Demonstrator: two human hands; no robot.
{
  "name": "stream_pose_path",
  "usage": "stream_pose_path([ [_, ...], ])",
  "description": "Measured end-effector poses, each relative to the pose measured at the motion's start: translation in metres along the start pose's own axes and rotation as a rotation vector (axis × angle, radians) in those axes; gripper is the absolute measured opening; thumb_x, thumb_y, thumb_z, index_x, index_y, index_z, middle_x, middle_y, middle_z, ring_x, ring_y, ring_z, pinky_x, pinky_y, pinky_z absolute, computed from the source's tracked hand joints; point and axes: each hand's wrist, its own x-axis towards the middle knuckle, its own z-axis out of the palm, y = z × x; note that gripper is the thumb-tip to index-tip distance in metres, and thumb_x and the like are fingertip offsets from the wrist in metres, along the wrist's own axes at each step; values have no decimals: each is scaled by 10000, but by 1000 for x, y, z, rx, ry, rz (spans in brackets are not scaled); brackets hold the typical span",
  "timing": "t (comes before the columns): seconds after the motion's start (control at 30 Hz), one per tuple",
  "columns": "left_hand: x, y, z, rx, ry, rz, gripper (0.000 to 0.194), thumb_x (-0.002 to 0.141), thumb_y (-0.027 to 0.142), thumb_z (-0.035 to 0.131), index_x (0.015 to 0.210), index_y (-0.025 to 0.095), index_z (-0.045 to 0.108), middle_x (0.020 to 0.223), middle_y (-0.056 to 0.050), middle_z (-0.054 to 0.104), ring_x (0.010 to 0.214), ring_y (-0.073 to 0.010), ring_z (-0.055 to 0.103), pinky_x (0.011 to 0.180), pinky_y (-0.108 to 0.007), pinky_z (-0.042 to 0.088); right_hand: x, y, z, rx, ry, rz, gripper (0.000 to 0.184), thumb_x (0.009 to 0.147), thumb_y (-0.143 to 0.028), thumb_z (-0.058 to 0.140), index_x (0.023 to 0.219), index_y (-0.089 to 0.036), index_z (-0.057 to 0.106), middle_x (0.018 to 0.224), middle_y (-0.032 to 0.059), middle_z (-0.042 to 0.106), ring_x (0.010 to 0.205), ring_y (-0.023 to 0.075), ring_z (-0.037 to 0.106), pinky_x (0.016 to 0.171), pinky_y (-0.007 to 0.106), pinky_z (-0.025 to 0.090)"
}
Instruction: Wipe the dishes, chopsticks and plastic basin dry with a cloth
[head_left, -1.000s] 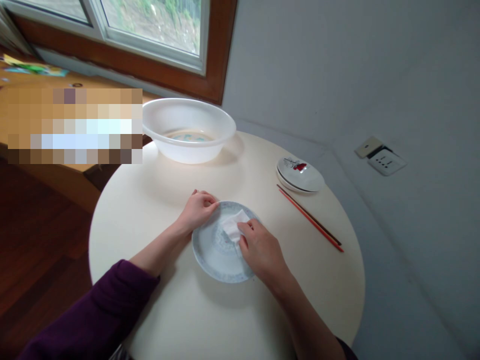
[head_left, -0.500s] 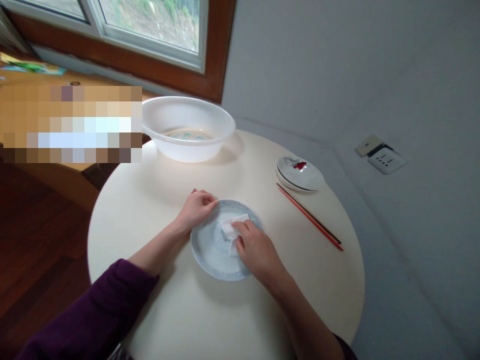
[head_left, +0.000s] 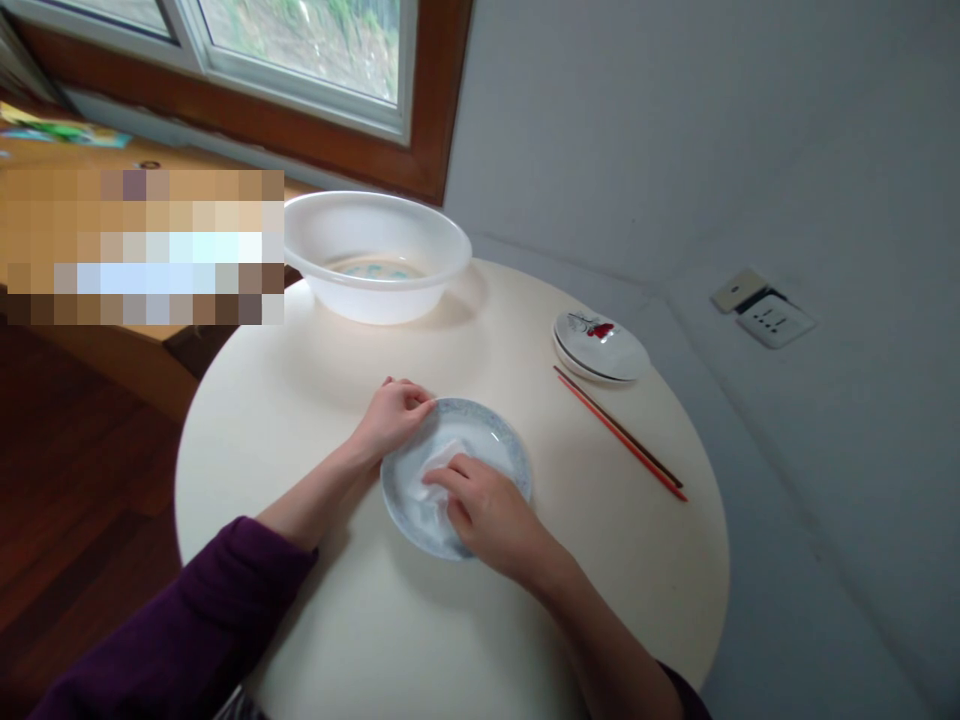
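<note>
A plate (head_left: 409, 510) with a blue patterned rim sits on the round white table (head_left: 322, 620) in front of me. My left hand (head_left: 396, 415) grips the plate's upper left edge, thumb on the rim and the other fingers partly hidden behind it. Over the plate's middle, my right hand (head_left: 491, 515) is closed on a white tissue (head_left: 448, 456) and presses it against the surface. The hand covers part of the tissue.
A wide white plastic basin (head_left: 379, 300) stands at the table's back left. Small decorated dishes (head_left: 607, 350) are stacked at the right, with red and brown chopsticks (head_left: 619, 432) below them. A wall with a socket (head_left: 774, 320) borders the table's right side.
My right hand has moved left and slightly down across the plate with the tissue, from its right part to the middle. My left hand has stayed on the rim.
</note>
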Motion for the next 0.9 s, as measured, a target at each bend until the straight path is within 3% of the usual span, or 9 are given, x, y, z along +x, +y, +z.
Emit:
stream_pose_path([
  [0.23, 1, -2, 1, 2, 3, 6, 237, 725, 319, 511, 579, 183, 640, 720, -34, 686, 780, -195, 594, 915, -367, 379, -3, -5, -5, -19, -82, -96, 213, 741, -22, 465, 764, -170, 617, 849, 16, 601, 759, 137, 515, 702, 247, 367],
  [0.37, 1, -2, 1, -10, -2, 10, 240, 719, 322, 517, 567, 176, 634, 699, -35, 678, 756, -184, 589, 859, -335, 411, -7, -9, -11, -83, -176, 38, 183, 738, -54, 475, 689, -166, 612, 787, 7, 613, 701, 123, 514, 612, 247, 312],
  [0.53, 0, -3, 1, -38, 8, 2, 249, 715, 332, 519, 555, 176, 629, 690, -29, 669, 729, -174, 588, 840, -324, 421, -7, -10, -14, -232, -225, 238, 276, 825, -100, 403, 668, -157, 623, 756, 32, 634, 654, 135, 543, 546, 286, 252],
  [0.7, 0, -2, 1, -30, 14, 6, 243, 712, 319, 521, 546, 174, 622, 694, -28, 674, 740, -177, 592, 942, -371, 356, -5, -6, -10, -312, -169, 349, 271, 858, -117, 387, 786, -162, 644, 849, 62, 647, 755, 170, 580, 589, 280, 316],
  [0.9, 0, -1, 1, -39, 24, 5, 229, 710, 297, 515, 534, 180, 602, 708, -32, 684, 755, -177, 597, 990, -380, 313, -2, 1, -6, -288, 5, 387, 239, 856, -111, 398, 870, -160, 631, 975, 93, 609, 905, 209, 548, 751, 292, 405],
])
